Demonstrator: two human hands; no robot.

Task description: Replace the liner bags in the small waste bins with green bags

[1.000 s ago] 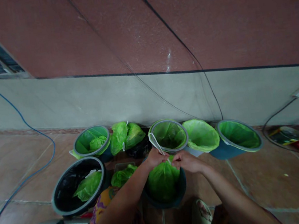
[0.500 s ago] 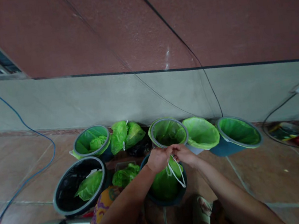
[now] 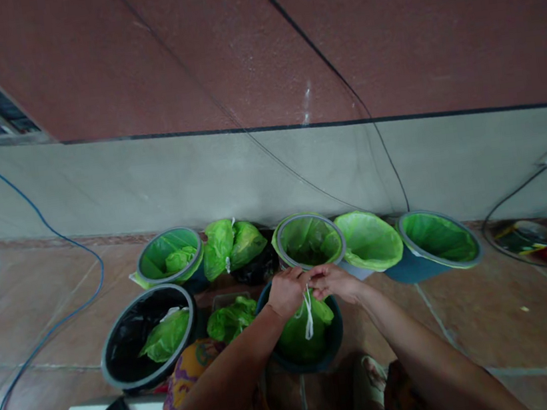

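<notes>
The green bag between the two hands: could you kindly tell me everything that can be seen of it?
The green bag is bright green and looks like thin, slightly see-through plastic. It sits inside a dark round bucket, its body bulging and its top rising to the left hand and right hand, whose fingers hide the neck. A white cord hangs in a narrow loop down its front. The left forearm covers part of it, and its contents cannot be made out.

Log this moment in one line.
left hand: grips gathered top of green bag | right hand: at same spot | white drawstring: hanging below hands | dark bucket: around bag
</notes>
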